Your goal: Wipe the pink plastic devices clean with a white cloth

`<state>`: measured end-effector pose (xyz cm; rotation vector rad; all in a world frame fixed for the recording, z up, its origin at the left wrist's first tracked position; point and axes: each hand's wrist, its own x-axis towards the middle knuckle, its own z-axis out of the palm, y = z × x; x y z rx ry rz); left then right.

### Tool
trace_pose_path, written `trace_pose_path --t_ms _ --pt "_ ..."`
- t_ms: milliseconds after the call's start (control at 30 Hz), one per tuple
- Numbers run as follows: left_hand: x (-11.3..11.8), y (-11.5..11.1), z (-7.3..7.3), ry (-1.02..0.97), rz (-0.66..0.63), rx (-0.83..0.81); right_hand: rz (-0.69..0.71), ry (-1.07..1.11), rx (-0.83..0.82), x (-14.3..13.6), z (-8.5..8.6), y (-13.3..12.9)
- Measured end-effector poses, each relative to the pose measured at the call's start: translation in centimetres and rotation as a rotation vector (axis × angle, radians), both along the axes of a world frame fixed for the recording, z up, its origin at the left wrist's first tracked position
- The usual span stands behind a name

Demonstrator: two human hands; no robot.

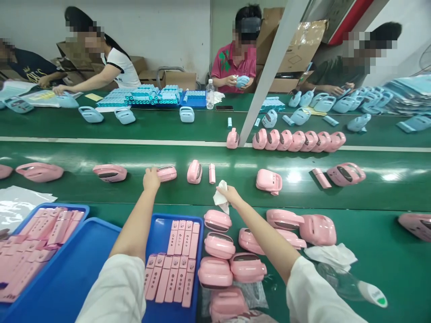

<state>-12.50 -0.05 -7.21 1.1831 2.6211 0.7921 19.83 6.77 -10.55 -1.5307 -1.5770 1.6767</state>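
My left hand [151, 180] reaches out over the green belt, its fingers closed on the left end of a pink device [167, 173]. Between the fingertips of my right hand [229, 194] is a crumpled white cloth [221, 197]. Just beyond that cloth, an upright pink device [194, 172] and a small pink stick [212, 173] rest on the belt. Below my forearms, a blue tray [201, 251] holds two rows of pink sticks [171, 278]. Several pink devices [220, 245] sit to the right of that tray.
More pink devices [110, 173] lie along the belt [77, 193]. At lower left are another blue tray [84, 264] and a heap of pink sticks [30, 264]. A clear bottle [350, 285] lies at lower right. Several people work across the table among blue devices.
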Motion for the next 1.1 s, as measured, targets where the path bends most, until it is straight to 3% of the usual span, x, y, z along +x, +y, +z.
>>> trace_pose_path --t_ms 100,200,367,467,533,667,733,867,967,1033,1100 --pt "1.8 -1.3 1.2 -0.013 -0.015 0.041 -0.022 0.09 -0.028 2.7 1.8 -2.0" --pt "4.7 -3.6 3.3 -0.015 -0.061 0.161 -0.043 0.133 -0.004 5.3 3.6 -3.8" --pt "12.2 -8.5 7.5 -0.118 -0.245 0.465 -0.108 0.203 0.162 7.4 7.3 -7.8" --pt "17.6 -10.8 9.6 -0.399 -0.426 0.789 -0.035 0.332 0.393 7.3 9.5 -12.2" --pt "20.7 -11.8 10.6 -0.515 -0.488 0.899 0.074 0.367 0.629 7.3 10.3 -15.9" --pt "24.7 -13.2 11.6 -0.604 -0.516 0.916 0.432 0.286 1.217 8.5 10.7 -21.4" --pt "25.9 -13.8 11.8 -0.661 -0.577 0.888 0.461 0.257 1.325 9.5 11.0 -22.0" --pt "27.6 -14.8 12.1 -0.756 -0.602 0.846 0.26 0.253 1.181 11.5 12.3 -21.6" --pt "28.4 -15.3 12.3 -0.877 -0.541 0.777 0.347 0.39 1.097 12.5 12.6 -22.6" --pt "28.9 -15.6 12.5 -0.944 -0.571 0.757 0.343 0.488 0.995 13.1 12.2 -23.5" --pt "29.4 -15.9 12.7 -1.018 -0.631 0.79 0.158 0.526 0.835 13.4 11.9 -23.9"
